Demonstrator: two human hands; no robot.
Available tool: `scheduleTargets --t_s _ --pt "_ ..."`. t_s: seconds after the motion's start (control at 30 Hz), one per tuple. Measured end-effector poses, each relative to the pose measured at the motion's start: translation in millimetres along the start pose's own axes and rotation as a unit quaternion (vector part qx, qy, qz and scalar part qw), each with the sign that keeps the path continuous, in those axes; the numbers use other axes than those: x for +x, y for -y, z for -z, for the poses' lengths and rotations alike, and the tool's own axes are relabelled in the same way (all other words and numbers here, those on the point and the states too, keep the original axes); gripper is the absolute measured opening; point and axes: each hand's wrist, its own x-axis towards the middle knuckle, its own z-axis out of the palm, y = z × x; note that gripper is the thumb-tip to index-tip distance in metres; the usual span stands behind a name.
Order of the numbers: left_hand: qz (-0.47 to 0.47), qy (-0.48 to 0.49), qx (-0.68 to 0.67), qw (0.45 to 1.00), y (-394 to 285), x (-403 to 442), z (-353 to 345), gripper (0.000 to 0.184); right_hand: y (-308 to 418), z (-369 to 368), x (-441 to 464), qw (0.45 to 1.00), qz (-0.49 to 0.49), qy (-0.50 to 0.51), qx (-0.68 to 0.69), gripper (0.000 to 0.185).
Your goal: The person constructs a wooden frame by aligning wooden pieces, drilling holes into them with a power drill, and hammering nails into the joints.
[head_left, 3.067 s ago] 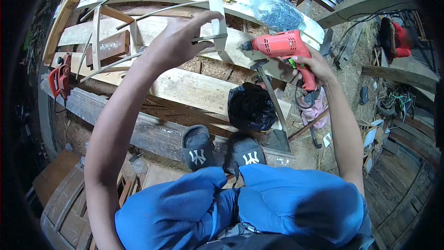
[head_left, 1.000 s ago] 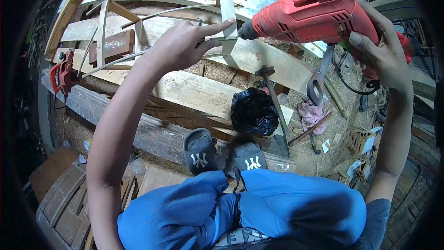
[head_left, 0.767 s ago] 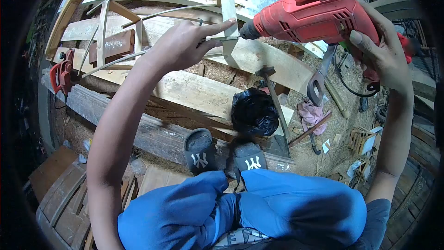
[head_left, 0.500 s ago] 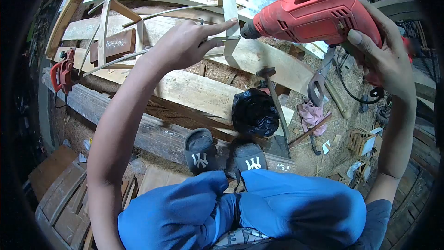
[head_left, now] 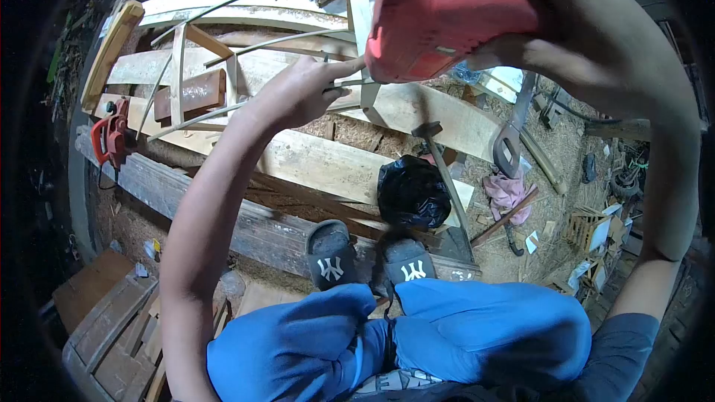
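Note:
My right hand [head_left: 532,56] is wrapped around the handle of a red power drill [head_left: 454,18], smeared by motion and held high at the upper right. Its front end hides part of a pale upright wooden slat [head_left: 358,0]. At that slat, my left hand [head_left: 302,93] pinches a thin wooden strip [head_left: 356,83], with the index finger stretched toward the slat. The strip belongs to a light frame of slats [head_left: 179,67] and bent rods. The drill's tip cannot be made out.
Planks [head_left: 320,152] lie across the sawdust-covered floor. A red power tool [head_left: 110,134] rests at the left. Near my sandals [head_left: 331,253] are a black plastic bag [head_left: 413,193] and a hammer [head_left: 447,171]. A handsaw [head_left: 508,145] and a pink cloth [head_left: 506,197] lie to the right.
The drill has swung toward me and to the left, turning so its body now covers the slat's side. My left hand has stayed at the strip.

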Motion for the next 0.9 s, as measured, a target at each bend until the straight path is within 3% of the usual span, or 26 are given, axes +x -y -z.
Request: scheduleTargets --t_s 0.17,0.23,0.27,0.3,0.37,0.4,0.5,0.63,0.73,0.8,0.83,0.9 --pt "0.005 -0.006 -0.014 1.0 3 0 -1 0.032 13 35 20 0.997 0.065 0.042 -0.007 0.053" --pt "-0.005 -0.009 -0.009 1.0 6 0 -4 0.033 17 62 39 0.962 -0.002 0.241 0.132 0.044" --pt "-0.018 -0.011 -0.013 1.0 7 -1 -5 0.036 25 52 35 0.98 -0.045 0.191 0.035 0.042" --pt "-0.029 -0.013 -0.017 0.999 8 -1 -4 0.04 16 44 34 0.981 -0.044 0.188 0.036 0.042" --pt "-0.004 0.008 -0.036 0.999 5 1 -2 0.04 -9 36 32 0.984 0.136 0.116 -0.008 0.042" --pt "-0.001 0.009 -0.031 0.999 4 2 -1 0.041 -1 57 43 0.978 0.032 0.199 0.063 0.041" --pt "0.002 -0.004 -0.032 0.999 0 0 1 0.036 -3 52 33 0.985 0.052 0.145 0.079 0.038" --pt "-0.024 -0.038 -0.036 0.998 6 2 -4 0.029 -2 53 38 0.98 0.076 0.174 0.055 0.036" --pt "-0.027 -0.039 -0.033 0.998 8 2 -5 0.028 2 48 33 0.979 0.036 0.187 0.067 0.035" --pt "-0.035 -0.041 -0.025 0.998 9 3 -5 0.027 1 32 24 0.989 0.112 0.086 -0.035 0.034" --pt "-0.026 -0.039 -0.036 0.998 9 3 -5 0.026 1 34 30 0.989 0.112 0.087 -0.035 0.034" --pt "-0.015 -0.037 -0.048 0.998 7 2 -5 0.025 3 45 45 0.983 0.019 0.181 -0.001 0.034"
